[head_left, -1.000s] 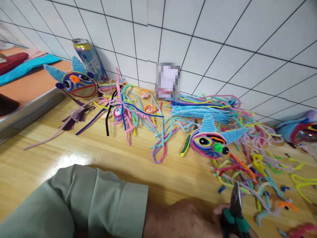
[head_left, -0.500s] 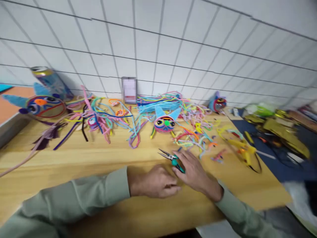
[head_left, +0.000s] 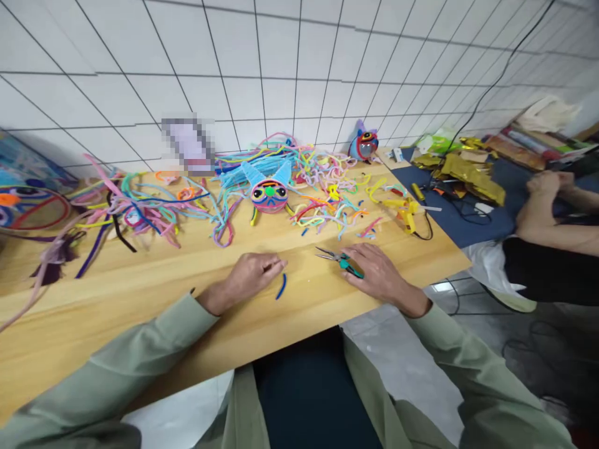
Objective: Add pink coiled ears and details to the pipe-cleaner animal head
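Note:
My left hand (head_left: 253,275) is closed over the wooden table, thumb and forefinger pressed together; what they pinch, if anything, is too small to make out. Just below those fingertips is a short curved piece of dark blue pipe cleaner (head_left: 281,287), and I cannot tell whether they touch it. To the right, my right hand (head_left: 377,271) grips needle-nose pliers (head_left: 350,265) by their teal handles, jaws slightly apart and pointing left. Beyond both hands lies a round animal face (head_left: 269,196) with blue ears, dark eyes and a green nose, made with pipe cleaners.
Loose pipe cleaners (head_left: 322,215) spread along the wall. A yellow glue gun (head_left: 408,215) lies at the right, near gold foil (head_left: 475,178) on a blue surface. Another face (head_left: 35,209) stands far left, and a small figure (head_left: 366,144) at the back. A co-worker's arms (head_left: 552,212) show at right.
The view has shifted right and down. My left hand has drawn away from the right one, and the blue piece now shows by its fingertips. The pliers stay in my right hand.

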